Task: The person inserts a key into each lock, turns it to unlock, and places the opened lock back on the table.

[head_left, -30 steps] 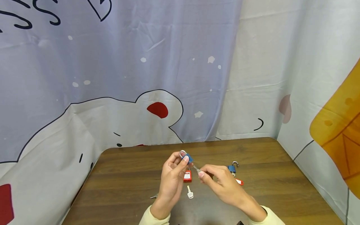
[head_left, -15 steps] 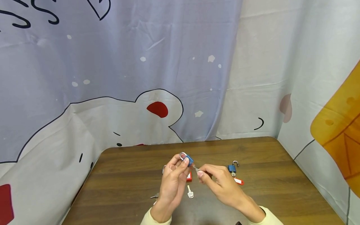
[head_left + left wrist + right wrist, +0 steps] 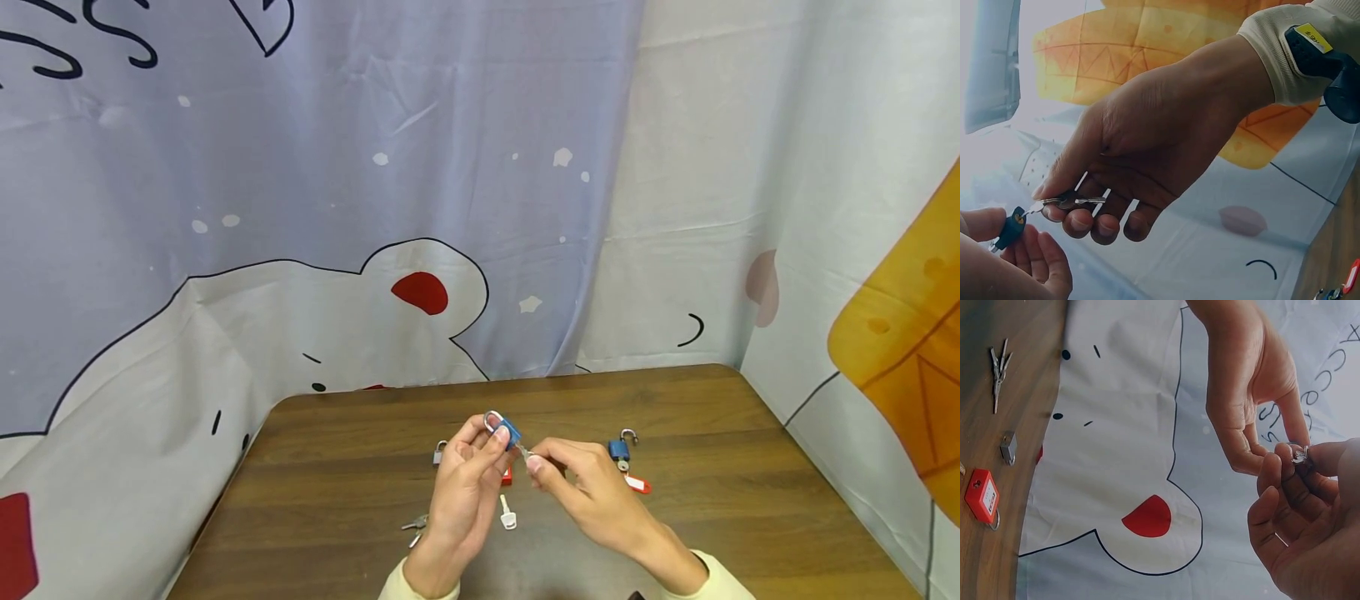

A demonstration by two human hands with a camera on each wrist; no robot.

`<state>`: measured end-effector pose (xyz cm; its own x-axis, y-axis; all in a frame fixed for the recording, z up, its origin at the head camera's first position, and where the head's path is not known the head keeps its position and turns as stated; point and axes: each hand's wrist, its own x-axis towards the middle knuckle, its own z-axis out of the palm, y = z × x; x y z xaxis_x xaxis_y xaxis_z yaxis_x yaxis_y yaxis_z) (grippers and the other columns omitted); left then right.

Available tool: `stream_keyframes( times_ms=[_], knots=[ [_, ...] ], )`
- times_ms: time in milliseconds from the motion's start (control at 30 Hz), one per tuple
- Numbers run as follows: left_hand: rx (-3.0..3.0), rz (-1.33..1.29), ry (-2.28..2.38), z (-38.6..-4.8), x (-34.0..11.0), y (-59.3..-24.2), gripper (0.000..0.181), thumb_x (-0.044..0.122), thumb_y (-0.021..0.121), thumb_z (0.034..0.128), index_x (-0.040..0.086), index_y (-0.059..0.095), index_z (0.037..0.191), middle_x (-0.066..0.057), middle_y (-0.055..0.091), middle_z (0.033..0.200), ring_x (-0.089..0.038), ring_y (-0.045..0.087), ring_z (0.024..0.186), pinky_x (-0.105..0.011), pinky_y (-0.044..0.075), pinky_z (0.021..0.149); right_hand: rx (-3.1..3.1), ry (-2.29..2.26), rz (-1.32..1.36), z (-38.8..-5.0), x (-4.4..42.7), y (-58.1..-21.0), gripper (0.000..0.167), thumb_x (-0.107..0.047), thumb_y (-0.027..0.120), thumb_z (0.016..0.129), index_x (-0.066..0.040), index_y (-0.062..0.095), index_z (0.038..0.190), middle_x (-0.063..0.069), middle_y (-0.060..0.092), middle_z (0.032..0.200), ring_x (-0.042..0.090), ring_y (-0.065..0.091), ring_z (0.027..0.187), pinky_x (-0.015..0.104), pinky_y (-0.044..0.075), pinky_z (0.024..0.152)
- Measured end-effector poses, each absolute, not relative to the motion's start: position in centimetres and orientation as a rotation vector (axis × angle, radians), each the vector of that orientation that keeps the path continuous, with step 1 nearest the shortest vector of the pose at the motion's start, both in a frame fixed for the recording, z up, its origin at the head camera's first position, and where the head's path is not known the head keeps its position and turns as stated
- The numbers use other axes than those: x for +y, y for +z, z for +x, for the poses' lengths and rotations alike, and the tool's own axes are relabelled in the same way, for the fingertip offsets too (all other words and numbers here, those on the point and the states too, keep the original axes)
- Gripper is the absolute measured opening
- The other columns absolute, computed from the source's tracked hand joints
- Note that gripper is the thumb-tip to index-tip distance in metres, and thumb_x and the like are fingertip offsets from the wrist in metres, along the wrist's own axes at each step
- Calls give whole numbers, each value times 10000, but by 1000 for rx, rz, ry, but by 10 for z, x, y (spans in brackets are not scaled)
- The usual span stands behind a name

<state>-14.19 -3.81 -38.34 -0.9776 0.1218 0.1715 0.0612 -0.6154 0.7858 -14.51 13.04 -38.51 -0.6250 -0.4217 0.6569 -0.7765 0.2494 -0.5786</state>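
My left hand (image 3: 465, 500) holds a small blue padlock (image 3: 511, 432) between thumb and fingers, its silver shackle pointing up and left. My right hand (image 3: 588, 493) pinches a silver key (image 3: 523, 451) with thumb and index finger. In the left wrist view the key's tip meets the brass keyhole (image 3: 1020, 219) at the bottom of the padlock; how deep it sits I cannot tell. Another key (image 3: 1091, 200) hangs from the same bunch beneath the right fingers. The right wrist view shows both hands, but the padlock is hidden behind the fingers there.
On the wooden table (image 3: 337, 467) lie a red padlock (image 3: 982, 495), a grey padlock (image 3: 1008, 447), a bunch of keys (image 3: 999, 375) and a white key (image 3: 507, 513). At the right sits a blue padlock (image 3: 618, 450) with its shackle open, beside a red tag (image 3: 637, 484).
The left hand has brought the blue padlock slightly right and down, up to the key's tip. The grey padlock has come into sight behind the left hand. The right hand has barely moved.
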Motion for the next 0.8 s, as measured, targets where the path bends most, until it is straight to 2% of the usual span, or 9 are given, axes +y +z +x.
stream_keyframes(
  times_ms=[100, 433, 633, 800],
  knots=[
    [1391, 338, 2768, -141, -38, -384, 130, 103, 666, 917, 163, 567, 977, 88, 549, 917, -48, 558, 867, -257, 476, 888, -2137, 1325, 1109, -145, 131, -385, 247, 1, 568, 950, -223, 633, 868, -65, 621, 731, -3, 576, 695, 179, 501, 627],
    [1526, 336, 2740, -140, -38, -386, 150, 90, 680, 904, 150, 565, 979, 78, 573, 902, -54, 569, 863, -209, 493, 833, -2132, 1311, 1117, -146, 133, -388, 234, 15, 570, 943, -197, 639, 872, -48, 621, 730, -4, 573, 696, 187, 499, 612],
    [1527, 345, 2747, -138, -34, -387, 166, 92, 696, 886, 148, 559, 961, 61, 560, 928, -51, 564, 857, -204, 494, 830, -2158, 1344, 1104, -144, 133, -386, 236, -21, 562, 964, -220, 636, 861, -66, 617, 734, -9, 583, 700, 186, 515, 639],
    [1573, 364, 2700, -136, -32, -387, 163, 53, 663, 898, 152, 551, 963, 66, 560, 950, -45, 541, 842, -161, 435, 700, -2161, 1343, 1100, -144, 133, -385, 248, -21, 561, 965, -225, 623, 837, -77, 600, 722, -12, 558, 688, 181, 502, 631]
  ],
)
